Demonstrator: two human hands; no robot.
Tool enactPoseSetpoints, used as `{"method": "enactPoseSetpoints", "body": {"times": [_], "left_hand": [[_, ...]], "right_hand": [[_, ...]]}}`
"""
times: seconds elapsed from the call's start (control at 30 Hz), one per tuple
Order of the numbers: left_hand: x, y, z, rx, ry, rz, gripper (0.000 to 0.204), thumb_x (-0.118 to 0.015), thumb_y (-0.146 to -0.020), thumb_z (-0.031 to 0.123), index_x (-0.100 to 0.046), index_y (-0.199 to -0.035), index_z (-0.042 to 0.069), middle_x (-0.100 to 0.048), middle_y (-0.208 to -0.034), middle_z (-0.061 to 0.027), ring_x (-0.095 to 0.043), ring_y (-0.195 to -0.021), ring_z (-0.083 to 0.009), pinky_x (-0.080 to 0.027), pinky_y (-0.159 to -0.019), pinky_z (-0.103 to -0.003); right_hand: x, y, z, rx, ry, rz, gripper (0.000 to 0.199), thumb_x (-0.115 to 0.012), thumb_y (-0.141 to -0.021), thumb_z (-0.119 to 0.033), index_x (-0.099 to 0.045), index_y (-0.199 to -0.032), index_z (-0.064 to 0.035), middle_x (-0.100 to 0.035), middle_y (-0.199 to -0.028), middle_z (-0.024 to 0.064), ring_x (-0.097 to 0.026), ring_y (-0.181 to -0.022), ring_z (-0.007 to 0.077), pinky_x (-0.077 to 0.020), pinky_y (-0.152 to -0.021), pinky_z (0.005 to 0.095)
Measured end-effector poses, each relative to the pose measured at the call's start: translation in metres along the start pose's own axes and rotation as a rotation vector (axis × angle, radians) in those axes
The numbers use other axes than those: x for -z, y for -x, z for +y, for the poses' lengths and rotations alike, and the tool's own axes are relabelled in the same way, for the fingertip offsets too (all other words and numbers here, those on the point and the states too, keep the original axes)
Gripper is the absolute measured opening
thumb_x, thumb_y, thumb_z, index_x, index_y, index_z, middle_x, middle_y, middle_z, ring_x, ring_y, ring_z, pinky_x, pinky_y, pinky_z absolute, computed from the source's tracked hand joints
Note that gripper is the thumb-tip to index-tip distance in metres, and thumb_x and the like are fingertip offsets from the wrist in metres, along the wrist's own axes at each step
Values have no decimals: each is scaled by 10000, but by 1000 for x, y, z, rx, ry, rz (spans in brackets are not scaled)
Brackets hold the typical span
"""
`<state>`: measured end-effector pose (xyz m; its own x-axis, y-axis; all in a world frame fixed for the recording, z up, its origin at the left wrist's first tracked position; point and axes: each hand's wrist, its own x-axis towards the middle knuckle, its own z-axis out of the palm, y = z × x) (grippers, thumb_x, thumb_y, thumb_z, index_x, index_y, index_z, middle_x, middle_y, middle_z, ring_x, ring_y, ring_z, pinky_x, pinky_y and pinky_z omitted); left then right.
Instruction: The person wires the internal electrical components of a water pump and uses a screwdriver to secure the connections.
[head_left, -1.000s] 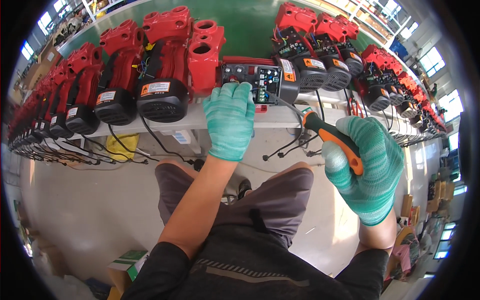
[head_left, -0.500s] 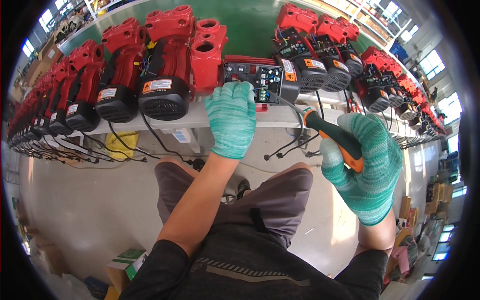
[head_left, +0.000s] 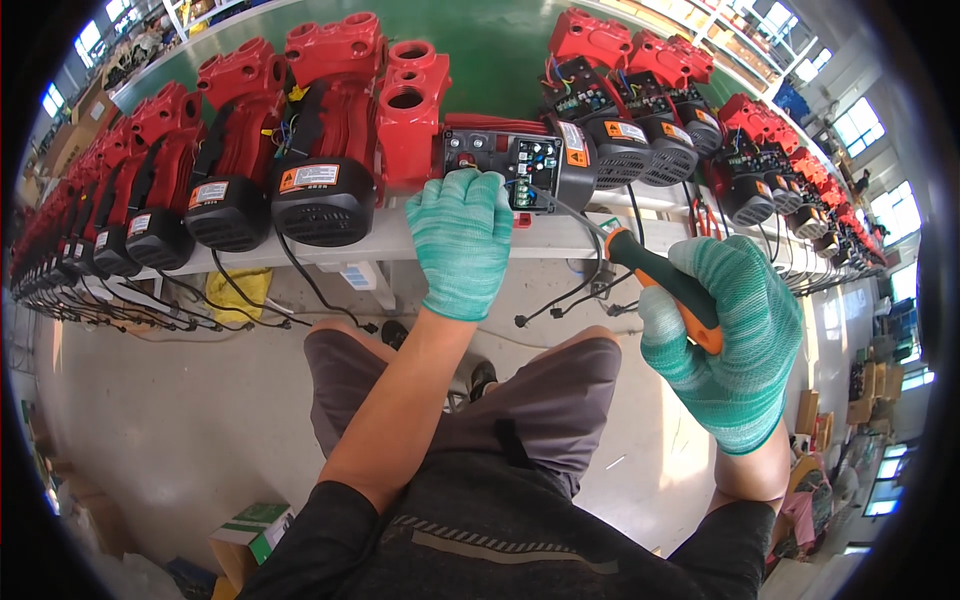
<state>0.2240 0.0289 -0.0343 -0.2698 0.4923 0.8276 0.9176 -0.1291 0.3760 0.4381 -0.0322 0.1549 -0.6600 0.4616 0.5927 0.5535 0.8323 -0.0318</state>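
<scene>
A red pump (head_left: 408, 125) with a black motor end lies on its side in front of me, its control box uncovered. Inside the box a circuit board (head_left: 535, 165) shows, with small wires beside it. My left hand (head_left: 460, 245), in a green knit glove, has its fingers curled together at the box's near edge; whatever they pinch is hidden. My right hand (head_left: 740, 345), gloved alike, grips a screwdriver (head_left: 665, 285) by its dark green and orange handle. The shaft slants up and left to the board's near edge, where the tip is hard to make out.
Several similar pumps (head_left: 325, 200) stand in a row along the white bench (head_left: 400, 240) at left. More pumps with exposed boards (head_left: 625, 150) are at right. Black power cables (head_left: 320, 290) hang off the bench edge. A yellow cloth (head_left: 238, 295) lies below.
My right hand and the screwdriver handle have shifted slightly downward, with the shaft still directed at the board. My left hand stays at the box's edge.
</scene>
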Motion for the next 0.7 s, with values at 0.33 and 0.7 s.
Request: {"method": "enactPoseSetpoints", "body": {"times": [0.33,0.7], "left_hand": [[3,-3,-1,-34,-21,-33,228,-766,-838,109,-722,-1061,131,-681,-1005,-52,-615,-909,-295,-451,-815,-453],[9,-8,-8,-52,-23,-124,226,-743,-836,143,-711,-1059,132,-673,-997,-56,-618,-904,-310,-451,-811,-462]], "right_hand": [[1,-3,-1,25,24,-16,339,-854,-825,-119,-660,-1079,-8,-662,-873,113,-658,-721,256,-533,-673,350],[2,-8,-16,114,77,-84,460,-826,-786,-137,-624,-1183,-19,-610,-1009,184,-659,-820,352,-545,-678,418]]}}
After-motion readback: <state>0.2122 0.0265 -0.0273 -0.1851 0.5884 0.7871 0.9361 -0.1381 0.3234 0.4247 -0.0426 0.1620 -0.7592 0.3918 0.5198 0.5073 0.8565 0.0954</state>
